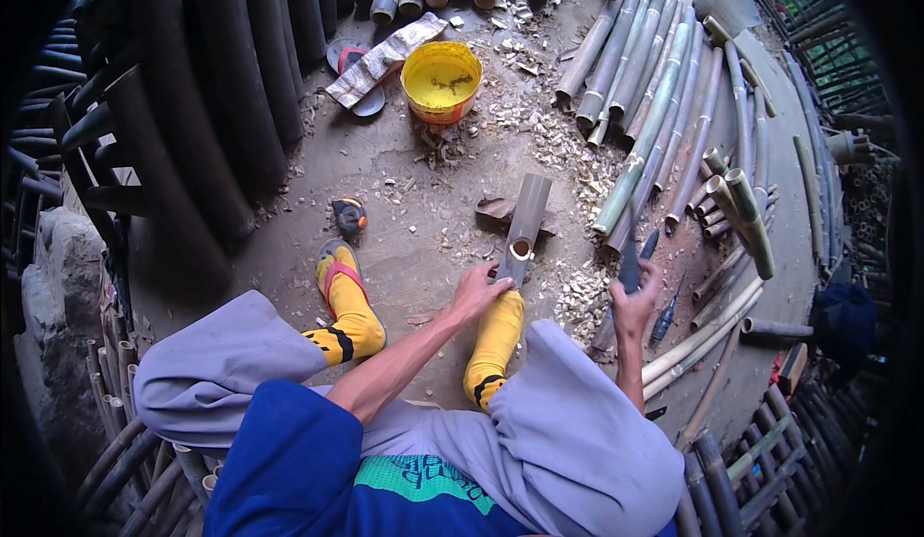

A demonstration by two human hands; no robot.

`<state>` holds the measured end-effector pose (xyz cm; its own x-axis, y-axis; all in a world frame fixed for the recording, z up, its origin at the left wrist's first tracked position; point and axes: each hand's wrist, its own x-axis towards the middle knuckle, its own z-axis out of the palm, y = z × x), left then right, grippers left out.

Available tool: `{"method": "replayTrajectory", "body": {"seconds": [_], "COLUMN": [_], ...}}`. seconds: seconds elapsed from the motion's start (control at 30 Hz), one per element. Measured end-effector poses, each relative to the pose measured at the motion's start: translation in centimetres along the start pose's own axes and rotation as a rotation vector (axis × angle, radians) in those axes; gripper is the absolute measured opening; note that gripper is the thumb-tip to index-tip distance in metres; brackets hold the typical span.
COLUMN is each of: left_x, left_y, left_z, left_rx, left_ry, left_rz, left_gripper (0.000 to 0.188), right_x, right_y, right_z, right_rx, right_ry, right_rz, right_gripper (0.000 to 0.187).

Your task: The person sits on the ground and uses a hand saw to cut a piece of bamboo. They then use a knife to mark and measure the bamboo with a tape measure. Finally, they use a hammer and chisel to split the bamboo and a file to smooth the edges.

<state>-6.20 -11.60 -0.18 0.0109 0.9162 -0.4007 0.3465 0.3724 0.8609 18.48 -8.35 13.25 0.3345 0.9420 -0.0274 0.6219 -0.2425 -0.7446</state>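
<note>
A short grey-brown bamboo tube leans across a brown wood block on the floor. A pale-rimmed opening shows in the tube's side close to its near end. My left hand is closed on that near end, just above my right foot in a yellow sock. To the right, my right hand grips a dark, flat, blade-like tool, held apart from the tube; its exact kind is unclear. Near that hand lie a dark pointed tool and a slim dark tool.
Wood chips litter the floor. Long bamboo poles lie at the right, and dark poles stand at the left. A yellow bucket, a sandal and an orange-and-black tape measure are ahead.
</note>
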Motion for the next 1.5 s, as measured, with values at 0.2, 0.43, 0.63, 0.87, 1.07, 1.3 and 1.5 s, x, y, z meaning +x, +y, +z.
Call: {"method": "replayTrajectory", "body": {"seconds": [0.2,0.43,0.63,0.87,1.07,1.3,1.5], "left_x": [-2.3,-2.7,-2.2,-2.3,-1.7,-1.3,-1.2], "left_y": [-1.8,-3.8,-2.5,-3.3,-3.1,-3.4,-3.6], "left_z": [-1.8,-4.2,-5.0,-4.2,-3.8,-3.6,-2.9], "left_rx": [-0.075,-0.080,-0.109,-0.173,-0.198,-0.181,-0.159], "left_ry": [0.134,0.187,0.131,0.100,0.077,0.027,0.000], "left_rz": [-0.071,-0.073,-0.067,-0.104,-0.102,-0.137,-0.120], "left_gripper": [0.034,0.026,0.029,0.023,0.020,0.020,0.019], "right_x": [8.9,15.9,16.7,4.7,-6.4,-9.8,-9.6], "right_y": [-12.7,-21.0,-18.4,-10.5,-3.7,0.5,-1.8], "right_z": [8.9,22.1,23.3,12.8,5.1,6.3,5.8], "right_rx": [-0.078,-0.707,-0.641,0.409,0.757,0.856,0.898], "right_ry": [-0.296,-0.354,-0.414,-0.400,-0.562,-0.436,-0.420], "right_rz": [-0.552,-0.942,-0.857,-0.325,0.592,0.848,0.871], "right_gripper": [0.046,0.021,0.021,0.054,0.027,0.027,0.023]}}
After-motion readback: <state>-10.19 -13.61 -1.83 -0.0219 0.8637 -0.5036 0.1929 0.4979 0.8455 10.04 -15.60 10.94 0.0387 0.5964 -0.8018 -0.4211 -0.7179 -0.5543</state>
